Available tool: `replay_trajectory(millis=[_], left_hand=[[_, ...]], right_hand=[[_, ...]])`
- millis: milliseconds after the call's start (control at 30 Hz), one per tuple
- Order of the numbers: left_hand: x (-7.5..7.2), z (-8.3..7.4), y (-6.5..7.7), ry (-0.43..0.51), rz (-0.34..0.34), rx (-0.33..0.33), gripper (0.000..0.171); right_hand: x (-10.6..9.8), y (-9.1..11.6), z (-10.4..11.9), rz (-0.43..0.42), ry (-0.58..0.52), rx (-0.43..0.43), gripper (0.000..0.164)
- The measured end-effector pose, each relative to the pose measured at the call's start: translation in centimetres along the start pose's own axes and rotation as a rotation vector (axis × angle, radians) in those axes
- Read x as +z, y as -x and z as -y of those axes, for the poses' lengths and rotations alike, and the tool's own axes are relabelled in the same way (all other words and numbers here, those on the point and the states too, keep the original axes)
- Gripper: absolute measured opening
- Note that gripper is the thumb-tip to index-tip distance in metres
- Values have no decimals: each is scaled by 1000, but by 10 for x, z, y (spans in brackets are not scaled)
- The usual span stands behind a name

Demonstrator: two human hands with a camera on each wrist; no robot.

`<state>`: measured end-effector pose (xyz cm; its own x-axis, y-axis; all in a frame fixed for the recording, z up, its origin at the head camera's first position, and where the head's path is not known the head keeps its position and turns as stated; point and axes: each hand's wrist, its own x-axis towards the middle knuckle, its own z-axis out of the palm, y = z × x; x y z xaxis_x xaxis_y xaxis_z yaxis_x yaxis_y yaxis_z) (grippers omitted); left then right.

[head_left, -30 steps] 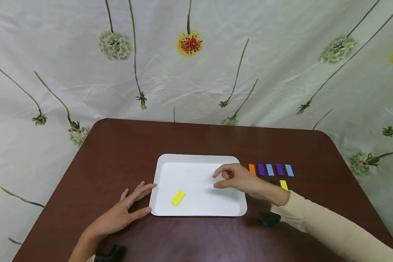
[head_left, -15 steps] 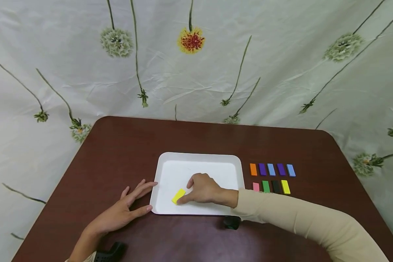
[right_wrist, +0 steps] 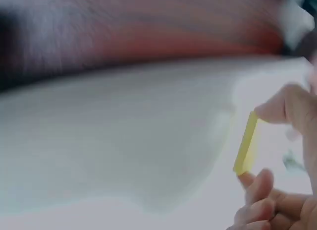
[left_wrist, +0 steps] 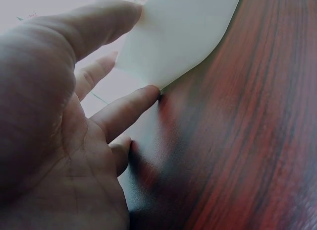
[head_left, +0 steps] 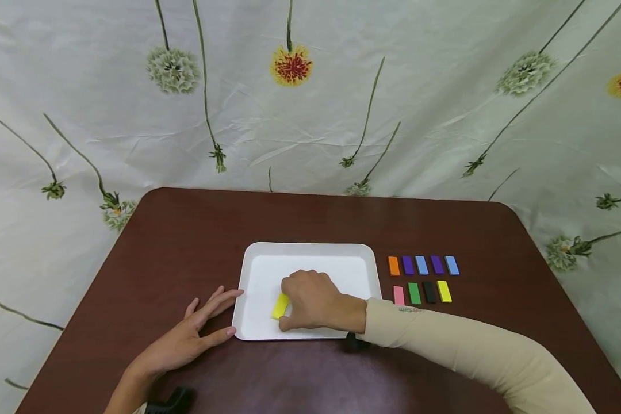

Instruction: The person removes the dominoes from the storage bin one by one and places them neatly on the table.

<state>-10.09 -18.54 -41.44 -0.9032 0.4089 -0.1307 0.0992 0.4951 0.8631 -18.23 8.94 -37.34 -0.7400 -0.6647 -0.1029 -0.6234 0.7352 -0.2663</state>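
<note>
A small flat yellow block (head_left: pixel 279 306) is at the left part of the white tray (head_left: pixel 352 267). My right hand (head_left: pixel 315 302) reaches over the tray from the right and pinches this block. In the right wrist view the thumb meets one end of the yellow block (right_wrist: pixel 245 143) and a fingertip the other, with the remaining fingers curled beneath. My left hand (head_left: pixel 188 333) lies at the tray's left edge, fingers spread and fairly straight. The left wrist view has its fingertips right at the rim of the white tray (left_wrist: pixel 183 36).
Right of the tray, small blocks stand in two rows. The far row includes an orange block (head_left: pixel 394 266) and a purple block (head_left: pixel 407 265). Nearer are a pink block (head_left: pixel 398 295), a green block (head_left: pixel 414 293), a black block (head_left: pixel 429 292) and another yellow block (head_left: pixel 444 291).
My right hand has swept left from the tray's right side to the yellow block and taken hold of it. The block has turned slightly. My left hand stays at the tray edge.
</note>
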Motion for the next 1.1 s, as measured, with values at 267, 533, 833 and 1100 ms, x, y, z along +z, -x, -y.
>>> replay_trajectory(millis=[267,533,833,1100], left_hand=[[2,6,5,27,10,-8,65],[0,6,11,38,-9,0,64],[-3,12,15,-3,-30,19,63],[-15,10,13,18,-142,30,63]], right_hand=[[-36,83,-126,-229,-225,-125,37],[-32,185,-244,-145,-148,91,37],[-21,193,-264,12,-155,119,41],[-27,201,-270,-235,-75,130,53]])
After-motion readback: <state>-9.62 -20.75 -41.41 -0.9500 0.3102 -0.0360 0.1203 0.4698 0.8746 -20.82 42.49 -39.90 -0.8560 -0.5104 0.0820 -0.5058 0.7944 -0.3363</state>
